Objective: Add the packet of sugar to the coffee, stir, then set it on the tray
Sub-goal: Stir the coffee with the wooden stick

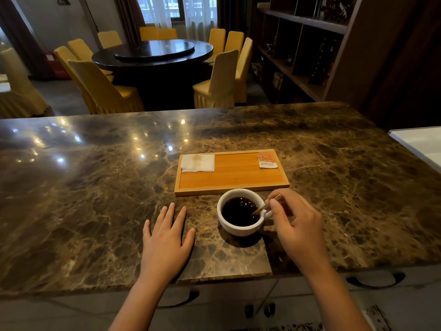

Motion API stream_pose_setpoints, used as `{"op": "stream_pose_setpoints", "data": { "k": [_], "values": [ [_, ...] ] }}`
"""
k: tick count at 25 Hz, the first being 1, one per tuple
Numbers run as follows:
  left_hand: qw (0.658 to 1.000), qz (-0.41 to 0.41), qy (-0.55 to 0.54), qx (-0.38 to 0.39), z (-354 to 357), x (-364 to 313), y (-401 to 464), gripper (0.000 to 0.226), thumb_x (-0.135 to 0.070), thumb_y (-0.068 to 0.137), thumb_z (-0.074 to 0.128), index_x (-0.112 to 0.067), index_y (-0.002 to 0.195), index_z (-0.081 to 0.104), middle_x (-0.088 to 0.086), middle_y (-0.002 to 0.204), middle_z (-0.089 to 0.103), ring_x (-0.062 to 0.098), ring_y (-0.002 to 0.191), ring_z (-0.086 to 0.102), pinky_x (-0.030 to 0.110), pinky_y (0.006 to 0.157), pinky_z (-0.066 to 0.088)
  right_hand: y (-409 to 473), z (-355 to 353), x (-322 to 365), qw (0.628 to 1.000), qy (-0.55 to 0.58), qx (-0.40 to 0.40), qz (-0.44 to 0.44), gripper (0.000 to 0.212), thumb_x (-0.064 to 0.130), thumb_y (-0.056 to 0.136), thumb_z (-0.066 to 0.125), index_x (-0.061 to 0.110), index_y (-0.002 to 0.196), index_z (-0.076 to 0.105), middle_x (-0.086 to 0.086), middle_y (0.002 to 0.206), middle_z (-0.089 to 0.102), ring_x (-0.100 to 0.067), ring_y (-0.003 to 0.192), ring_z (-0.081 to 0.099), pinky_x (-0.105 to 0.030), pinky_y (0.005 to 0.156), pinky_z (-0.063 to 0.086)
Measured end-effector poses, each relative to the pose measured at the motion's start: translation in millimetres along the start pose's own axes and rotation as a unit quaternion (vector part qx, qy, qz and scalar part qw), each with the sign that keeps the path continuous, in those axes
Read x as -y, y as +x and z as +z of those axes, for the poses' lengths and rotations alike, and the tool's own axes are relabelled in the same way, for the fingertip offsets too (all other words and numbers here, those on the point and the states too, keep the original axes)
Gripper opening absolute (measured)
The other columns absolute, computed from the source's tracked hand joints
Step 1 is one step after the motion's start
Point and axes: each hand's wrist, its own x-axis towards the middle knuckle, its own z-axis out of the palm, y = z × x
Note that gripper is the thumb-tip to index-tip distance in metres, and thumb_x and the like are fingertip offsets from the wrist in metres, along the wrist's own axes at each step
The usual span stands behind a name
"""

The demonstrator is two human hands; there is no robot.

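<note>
A white cup (229, 226) full of dark coffee stands on the marble counter, just in front of a wooden tray (232, 177). My right hand (296, 225) pinches a thin wooden stir stick (263, 207) whose tip dips into the coffee at the cup's right side. My left hand (167, 235) lies flat on the counter to the left of the cup, fingers spread, holding nothing. An orange and white sugar packet (266, 160) lies in the tray's far right corner. A folded white napkin (198, 162) lies in the tray's far left corner.
The brown marble counter (95, 187) stretches wide to the left and right. A white surface (422, 144) juts in at the right edge. Beyond the counter stand a round dark dining table (152, 53), yellow-covered chairs and a dark shelf unit (305, 44).
</note>
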Motion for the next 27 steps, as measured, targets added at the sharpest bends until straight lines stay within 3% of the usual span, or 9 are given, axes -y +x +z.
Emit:
{"op": "stream_pose_setpoints", "data": {
  "k": [3,8,11,15,22,27],
  "values": [
    [1.000,-0.001,0.003,0.002,-0.3,0.3,0.2,0.073,-0.062,0.077,0.007,-0.030,0.141,0.019,0.001,0.153,0.012,0.013,0.139,0.002,0.049,0.112,0.000,2.6,-0.4,-0.3,0.996,0.067,-0.006,0.058,0.011,0.020,0.090,0.053,0.019,0.082,0.060,0.005,0.073,0.064,-0.011,0.071,0.065,-0.024,0.057,0.054],
    [1.000,0.000,-0.002,-0.003,0.3,0.2,0.6,0.072,-0.061,0.078,0.009,-0.030,0.141,0.020,0.002,0.153,0.014,0.013,0.138,0.002,0.050,0.112,0.001,5.5,15.1,0.4,0.973,0.206,0.021,0.106,0.014,0.007,0.089,0.054,0.014,0.085,0.065,0.001,0.084,0.069,-0.014,0.083,0.070,-0.023,0.064,0.057],
    [1.000,0.001,0.001,0.001,0.5,1.1,0.1,0.071,-0.061,0.078,0.009,-0.030,0.141,0.019,0.001,0.153,0.013,0.013,0.139,0.002,0.049,0.112,0.001,5.9,14.8,-2.3,0.991,0.124,-0.001,0.058,0.013,0.008,0.089,0.055,0.014,0.089,0.067,0.002,0.085,0.069,-0.011,0.082,0.067,-0.023,0.068,0.056],
    [1.000,0.001,-0.004,-0.004,1.4,0.9,0.4,0.071,-0.061,0.078,0.010,-0.030,0.141,0.021,0.002,0.153,0.014,0.014,0.139,0.003,0.050,0.112,0.002,4.3,1.8,-4.5,0.999,0.030,0.008,0.025,0.012,0.011,0.090,0.053,0.017,0.087,0.063,0.006,0.083,0.064,-0.010,0.078,0.061,-0.026,0.061,0.053],
    [1.000,0.002,-0.006,-0.005,1.9,1.1,0.5,0.072,-0.062,0.077,0.009,-0.030,0.141,0.021,0.002,0.152,0.015,0.014,0.139,0.004,0.050,0.112,0.001,7.9,-6.5,-1.1,0.973,0.194,0.023,0.123,0.017,0.007,0.088,0.056,0.019,0.091,0.068,0.001,0.078,0.071,-0.013,0.077,0.070,-0.018,0.062,0.056],
    [1.000,0.002,0.006,-0.002,2.3,1.7,0.7,0.072,-0.061,0.077,0.008,-0.030,0.141,0.020,0.001,0.153,0.013,0.014,0.139,0.002,0.049,0.111,0.001,21.4,-22.7,-4.7,0.983,0.143,-0.026,0.109,0.015,0.010,0.088,0.056,0.015,0.094,0.069,0.004,0.085,0.071,-0.007,0.078,0.069,-0.016,0.063,0.055]
  ]
}}
